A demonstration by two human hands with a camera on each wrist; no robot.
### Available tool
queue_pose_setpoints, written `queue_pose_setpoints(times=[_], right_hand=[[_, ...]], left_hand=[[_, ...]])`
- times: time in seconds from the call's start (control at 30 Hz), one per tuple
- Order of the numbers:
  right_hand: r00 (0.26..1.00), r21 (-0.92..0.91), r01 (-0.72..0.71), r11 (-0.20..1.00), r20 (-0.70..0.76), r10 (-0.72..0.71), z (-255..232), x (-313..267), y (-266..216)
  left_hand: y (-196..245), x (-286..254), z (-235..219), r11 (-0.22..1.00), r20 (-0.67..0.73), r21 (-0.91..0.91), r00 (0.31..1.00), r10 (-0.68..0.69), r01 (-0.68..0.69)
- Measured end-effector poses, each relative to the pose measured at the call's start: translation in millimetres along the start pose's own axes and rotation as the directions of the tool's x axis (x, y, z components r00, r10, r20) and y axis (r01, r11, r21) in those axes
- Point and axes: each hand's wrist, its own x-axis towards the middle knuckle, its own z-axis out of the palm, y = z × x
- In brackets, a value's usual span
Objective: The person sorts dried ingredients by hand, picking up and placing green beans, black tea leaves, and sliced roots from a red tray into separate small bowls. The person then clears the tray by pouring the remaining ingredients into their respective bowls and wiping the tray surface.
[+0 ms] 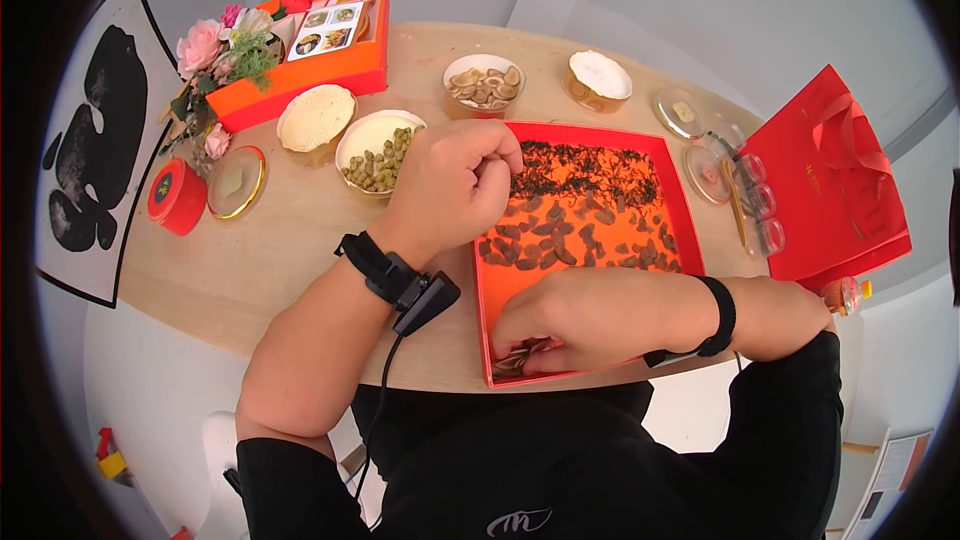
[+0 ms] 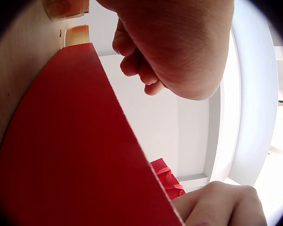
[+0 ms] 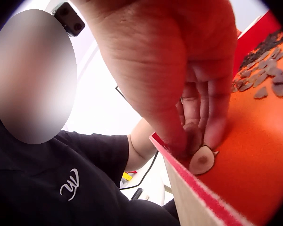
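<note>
A red box with an orange floor (image 1: 510,295) holds rows of dark shreds (image 1: 585,172) and brown pieces (image 1: 560,235). At its near left corner my right hand (image 1: 610,315) reaches down, thumb and fingers closed round pale slices (image 1: 512,362). One round slice with a darker centre (image 3: 202,160) shows at the fingertips in the right wrist view. Over the box's far left edge is my left hand (image 1: 455,185), its fingers curled, with nothing seen in them. The left wrist view shows this hand (image 2: 179,42) above the box's red outer wall (image 2: 75,136).
Left of the box stand a bowl of green buds (image 1: 375,168) and a bowl of pale powder (image 1: 317,120). Behind are bowls of slices (image 1: 485,88) and white powder (image 1: 600,75). Jars (image 1: 762,202) and a red bag (image 1: 835,180) stand right; a flower box (image 1: 300,80), far left.
</note>
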Motion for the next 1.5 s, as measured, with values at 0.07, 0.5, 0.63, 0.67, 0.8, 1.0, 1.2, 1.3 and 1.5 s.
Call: queue_pose_setpoints(times=[0.07,0.5,0.63,0.67,0.8,1.0,1.2,1.3,1.5], right_hand=[[1.0,0.001,-0.004,1.0,-0.005,0.004,0,1,-5],[0.986,0.044,-0.062,0.997,0.155,0.054,5,9,-12],[0.989,0.01,-0.038,0.999,0.142,0.036,9,10,-9],[0.992,-0.001,-0.042,0.999,0.122,0.041,10,10,-10],[0.995,0.003,-0.036,0.999,0.097,0.036,11,8,-9],[0.992,0.056,-0.054,0.997,0.121,0.046,10,10,-9],[0.992,0.05,-0.081,0.995,0.097,0.076,15,9,-12],[0.988,0.08,-0.12,0.99,0.108,0.111,12,10,-16],[0.976,0.052,-0.144,0.988,0.173,0.133,9,10,-20]], left_hand=[[-1,-1,1,1.0,-0.007,0.006,1.0,0.007,-0.007],[2,-1,1,0.999,0.031,-0.006,0.999,-0.042,0.042],[0,-2,3,0.997,0.184,-0.077,0.983,0.008,0.007],[-1,-2,4,0.995,0.245,-0.086,0.967,0.07,-0.051],[-1,-5,5,0.996,0.407,-0.084,0.911,0.068,-0.037],[2,-2,1,0.993,0.46,-0.048,0.885,-0.073,0.107],[0,-3,2,0.993,0.463,-0.054,0.884,-0.07,0.107],[0,-2,2,0.991,0.459,-0.058,0.885,-0.081,0.121],[1,-3,1,0.992,0.464,-0.038,0.881,-0.093,0.124]])
